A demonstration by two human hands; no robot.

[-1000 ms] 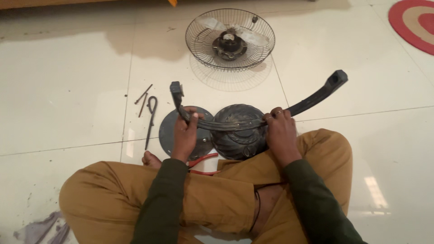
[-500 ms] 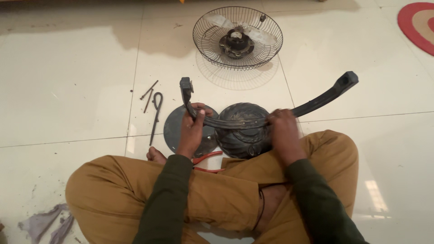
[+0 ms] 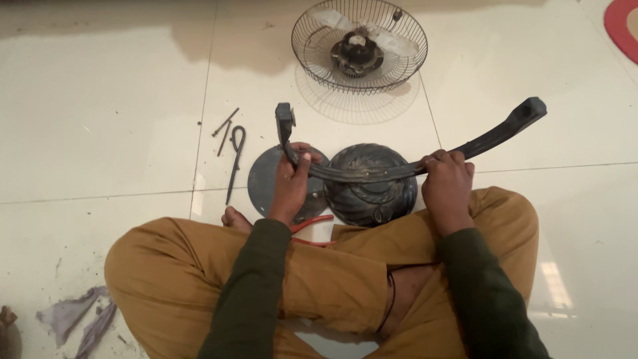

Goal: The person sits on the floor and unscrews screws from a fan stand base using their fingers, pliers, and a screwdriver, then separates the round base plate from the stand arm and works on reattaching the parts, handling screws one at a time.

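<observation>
Left hand: the left hand (image 3: 290, 183) is wrapped tight around the curved black bracket (image 3: 399, 163) near its upturned left end, thumb laid on top.
Right hand: the right hand (image 3: 446, 186) is clenched around the same bracket further along, fingers curled over the upper edge.
Bracket: it arches across in front of the crossed legs, held just above the dark round housing (image 3: 369, 185); its far right end rises free over the floor.
Beside the housing: a flat round plate (image 3: 266, 178) lies touching it on the left; red-handled pliers (image 3: 311, 226) show between plate and knee.
Further out: a bent metal rod (image 3: 234, 159) and loose pins (image 3: 224, 123) lie to the left on the tiled floor (image 3: 100, 133); the wire fan guard (image 3: 359, 45) with its motor sits well beyond.
Doing it well: I judge that even grip on both sides keeps the arch from twisting; keeping it centred over the housing should help it line up.
Change: compared with half a second ago, both hands sit at the same spots on the bracket, and the fan guard shows lower in view.
</observation>
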